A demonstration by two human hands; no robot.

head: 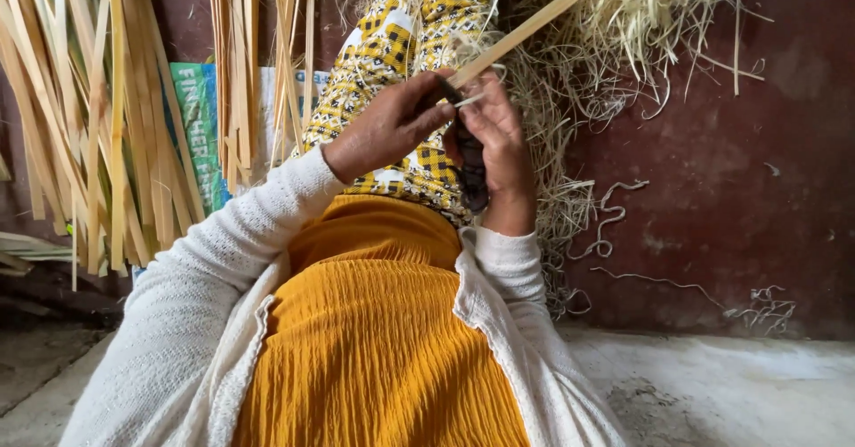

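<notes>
L hand (385, 128) pinches long pale bamboo strip (534, 21); R hand (497, 135) clenched on dark-handled knife (470, 164) just below grip. Splitting step, prob.; next needs steady blade pressure.

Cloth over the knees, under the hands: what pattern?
Yellow, black and white check print on the cloth; the head view, the only one, shows it clearly.

The person wears a cream-white knitted cardigan (191, 322), loose and open at the front, with long sleeves ending in snug ribbed cuffs at both wrists. Under it is a mustard-yellow top (374, 340) of crinkled, finely ribbed cloth. Over the legs lies a wrap skirt (405, 46) printed in yellow, black and white checks and squares.
</notes>
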